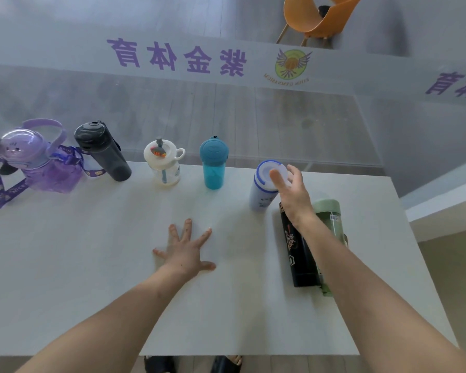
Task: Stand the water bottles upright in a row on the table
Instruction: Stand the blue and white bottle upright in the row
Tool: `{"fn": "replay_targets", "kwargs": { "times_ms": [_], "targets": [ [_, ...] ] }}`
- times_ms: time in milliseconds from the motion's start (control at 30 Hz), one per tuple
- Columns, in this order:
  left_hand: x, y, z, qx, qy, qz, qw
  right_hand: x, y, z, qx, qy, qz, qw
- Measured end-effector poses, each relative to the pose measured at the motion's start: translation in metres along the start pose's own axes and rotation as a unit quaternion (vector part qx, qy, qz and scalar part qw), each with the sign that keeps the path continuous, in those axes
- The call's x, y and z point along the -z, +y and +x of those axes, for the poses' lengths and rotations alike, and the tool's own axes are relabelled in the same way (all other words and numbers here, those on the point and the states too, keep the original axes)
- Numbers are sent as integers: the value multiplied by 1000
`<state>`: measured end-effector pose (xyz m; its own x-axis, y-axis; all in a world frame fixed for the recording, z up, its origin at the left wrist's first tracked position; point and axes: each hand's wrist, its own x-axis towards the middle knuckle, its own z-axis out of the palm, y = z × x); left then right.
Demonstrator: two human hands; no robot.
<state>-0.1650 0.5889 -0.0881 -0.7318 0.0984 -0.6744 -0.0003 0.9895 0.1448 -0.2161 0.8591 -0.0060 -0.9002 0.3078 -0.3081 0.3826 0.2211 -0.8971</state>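
Several bottles stand upright along the far edge of the white table [92, 265]: a purple bottle [46, 168] with a strap, a dark grey bottle [102, 150], a small white bottle [163, 164], a teal bottle [214, 164] and a white bottle with a blue rim [262, 184]. My right hand [291, 192] hovers open just right of the blue-rimmed bottle's top, fingers apart, not gripping it. A black bottle [297, 251] and a pale green bottle [330, 219] lie flat under my right forearm. My left hand [184, 250] rests flat on the table, fingers spread.
A glass partition with purple lettering runs just behind the table's far edge. An orange chair [318, 17] stands beyond it. The table's right edge lies close to the lying green bottle. Sandalled feet show below the near edge.
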Motion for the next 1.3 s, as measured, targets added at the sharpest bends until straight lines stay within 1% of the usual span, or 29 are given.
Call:
{"fn": "replay_targets", "kwargs": {
  "times_ms": [67,133,233,367,600,767,1300],
  "targets": [
    [2,3,3,5,11,4,1000,-2,11,-8,41,12,-34,999],
    [6,8,7,6,3,13,1000,-7,22,-11,84,11,-64,994],
    [12,12,12,5,-20,10,1000,-16,27,-6,119,28,-38,992],
    [13,13,12,6,-29,1,1000,-22,25,5,123,52,-3,991],
    [13,13,15,7,-34,-1,999,-33,26,39,122,64,-33,990],
    [12,12,16,8,-35,-2,999,-36,21,52,125,61,-34,990],
    [9,11,20,8,-36,-7,999,-28,23,56,137,70,-61,986]
  ]
}}
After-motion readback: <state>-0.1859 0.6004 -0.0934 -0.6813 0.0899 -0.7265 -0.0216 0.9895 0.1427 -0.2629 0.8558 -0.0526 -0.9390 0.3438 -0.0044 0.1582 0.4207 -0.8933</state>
